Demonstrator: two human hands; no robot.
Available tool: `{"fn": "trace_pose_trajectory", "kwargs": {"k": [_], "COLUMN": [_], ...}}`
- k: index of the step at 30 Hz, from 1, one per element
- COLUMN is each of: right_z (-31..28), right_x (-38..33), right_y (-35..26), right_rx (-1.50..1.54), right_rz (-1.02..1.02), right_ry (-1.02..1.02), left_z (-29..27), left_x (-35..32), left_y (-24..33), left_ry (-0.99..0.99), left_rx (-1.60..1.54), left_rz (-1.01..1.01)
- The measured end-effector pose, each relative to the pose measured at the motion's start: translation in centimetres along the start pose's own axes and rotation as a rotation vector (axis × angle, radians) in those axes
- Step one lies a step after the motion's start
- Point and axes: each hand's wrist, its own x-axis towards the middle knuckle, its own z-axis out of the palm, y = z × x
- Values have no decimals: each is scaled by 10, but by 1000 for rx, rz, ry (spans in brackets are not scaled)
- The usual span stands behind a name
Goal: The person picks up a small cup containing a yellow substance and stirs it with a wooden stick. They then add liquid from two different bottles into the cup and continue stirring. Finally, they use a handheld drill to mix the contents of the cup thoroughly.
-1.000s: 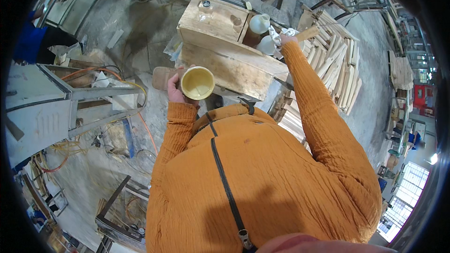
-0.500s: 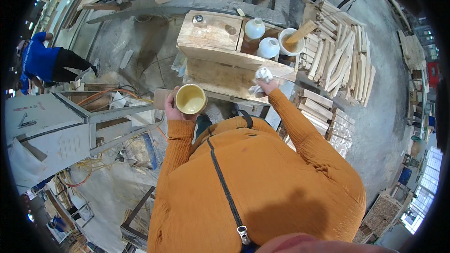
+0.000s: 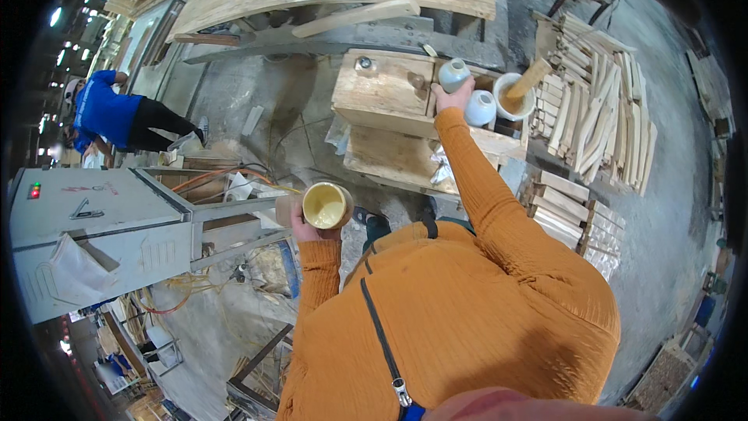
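Yellow cup (image 3: 326,206), round and smooth inside, remains near left, clasped in the left hand (image 3: 301,224). Farther right, crumpled white cloth (image 3: 442,167), earlier in the right hand (image 3: 453,97), now lies on the lower ledge of the rough wooden box (image 3: 382,93); beyond it, that hand has wrapped around a pale, rounded bottle (image 3: 453,73).

Left hand (image 3: 302,226) is holding a yellow-lined cup (image 3: 325,206), open side up, while the right hand (image 3: 455,100) is gripping a pale bottle (image 3: 453,72) at the wooden box (image 3: 383,90). A second bottle (image 3: 480,110) is standing just beside it, then a white tub (image 3: 512,114) with a wooden handle (image 3: 534,75) poking out. Oh, and a crumpled white rag (image 3: 442,166) is lying near the orange right sleeve (image 3: 488,181).
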Motion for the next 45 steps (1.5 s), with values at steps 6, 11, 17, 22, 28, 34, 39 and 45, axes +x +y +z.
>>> {"fn": "trace_pose_trajectory", "kwargs": {"k": [6,11,17,22,28,34,39,45], "right_z": [24,14,-16,-75,-168,-142,-121,-92], "right_x": [-4,13,-3,11,33,-58,-143,-226], "right_y": [-4,3,-58,-185,-286,-316,-354,-410], "right_rx": [-13,-99,-161,459,1130,560,-253,-1064], "right_rz": [-23,-141,-388,-561,-830,-870,-1220,-1513], "right_ry": [125,196,40,-2,229,-228,-743,-1051], "left_z": [-30,-47,-73,-78,-35,-56,-68,-94], "left_x": [-22,-27,-9,11,21,18,6,10], "left_y": [20,34,52,77,113,142,150,145], "left_ry": [84,6,-38,-164,-358,-429,-436,-329], "left_rx": [-169,-277,-349,-302,-312,-357,-429,-216], "left_rz": [-36,8,-67,-94,-143,22,-49,-107]}}
